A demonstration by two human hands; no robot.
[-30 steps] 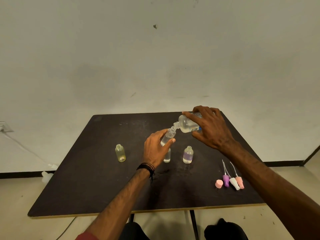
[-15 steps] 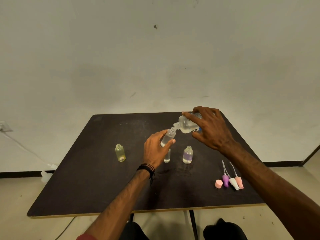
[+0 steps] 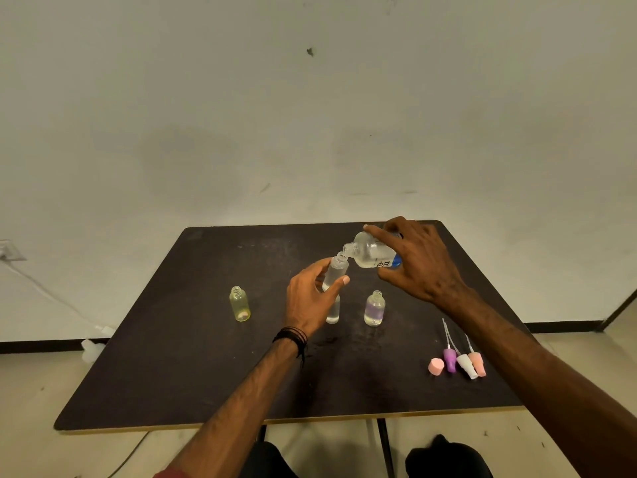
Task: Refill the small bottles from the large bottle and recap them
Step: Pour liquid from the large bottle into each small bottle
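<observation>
Right grip tips the large bottle onto the small bottle in the left grip.

There is one view only, from a camera on the person's head, looking forward and down across the dark table toward the pale wall behind its far edge. It sits close above the near edge, so both forearms reach in from the bottom. The wide lens takes in the whole tabletop, all four corners, and floor on either side.
</observation>
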